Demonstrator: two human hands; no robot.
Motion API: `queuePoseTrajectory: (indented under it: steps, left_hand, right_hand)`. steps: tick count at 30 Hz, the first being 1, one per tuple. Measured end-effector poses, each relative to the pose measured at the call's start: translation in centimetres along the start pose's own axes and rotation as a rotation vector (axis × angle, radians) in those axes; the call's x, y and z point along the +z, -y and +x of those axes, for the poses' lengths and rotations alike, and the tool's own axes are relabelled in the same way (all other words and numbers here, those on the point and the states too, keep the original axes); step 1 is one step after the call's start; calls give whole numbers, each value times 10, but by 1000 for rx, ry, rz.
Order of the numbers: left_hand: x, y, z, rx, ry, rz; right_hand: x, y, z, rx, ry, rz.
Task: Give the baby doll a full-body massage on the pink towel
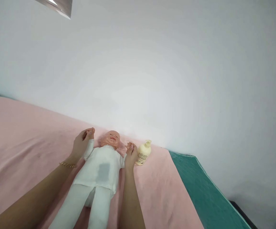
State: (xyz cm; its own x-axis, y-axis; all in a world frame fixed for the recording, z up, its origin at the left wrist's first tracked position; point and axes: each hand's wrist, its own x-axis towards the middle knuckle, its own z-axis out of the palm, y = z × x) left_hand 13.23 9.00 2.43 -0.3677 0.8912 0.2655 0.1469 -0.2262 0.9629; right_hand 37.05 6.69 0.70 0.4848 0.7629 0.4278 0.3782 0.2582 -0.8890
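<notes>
A baby doll point(95, 167) in a white top and white trousers lies on its back, head toward the wall. My left hand point(81, 143), with a bracelet point(67, 164) at the wrist, is closed around the doll's hand on the left, whose small fingers show above mine. On the other side, my right hand point(131, 156) grips the doll's other hand, raised beside its shoulder. Just right of my right hand stands a pale yellow pump bottle point(144, 152) with printed text, very close to my fingers.
Under the doll spreads a pink cloth point(161, 190) with some creases. A green cover point(207, 187) shows along the right side. A plain white wall point(152, 63) rises behind. Part of a shiny object point(61, 7) hangs at the top left.
</notes>
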Motion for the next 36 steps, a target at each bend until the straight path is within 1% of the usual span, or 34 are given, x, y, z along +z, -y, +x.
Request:
queuePoseTrajectory:
  steps: [3,6,9,11,13,15,19,23,25,30,33,36]
  left_hand:
    - [8,7,10,-30,87,140]
    - [13,22,21,-42,178,230]
    - [14,37,32,-40,296,312]
    - [14,42,36,-33,323,351]
    - [15,44,36,-32,280,353]
    - [16,42,33,-45,196,313]
    - [14,28,19,-52,48,202]
    - [6,13,2,42,-53,167]
    - [2,8,-7,91,-84,161]
    - [-14,2,-32,160,-149,106]
    - [-28,-2,-50,153,-208,118]
    - [-44,-7,-69,137,-224,137]
  right_hand:
    - [9,-14,16,35,48,2]
    - [14,-29,30,68,94,-17]
    - [15,-40,37,95,133,-45]
    - [15,-43,38,105,147,-61]
    - [15,-42,36,108,153,-71]
    - [15,-38,31,98,149,-78]
    - [14,-24,17,44,81,-90]
    - [10,-10,1,-65,-1,-23]
    - [7,-4,-8,-89,-23,22]
    - [-7,16,-37,-93,-72,111]
    - [-19,28,-59,-94,-84,119]
    - [-32,38,-80,-70,-94,89]
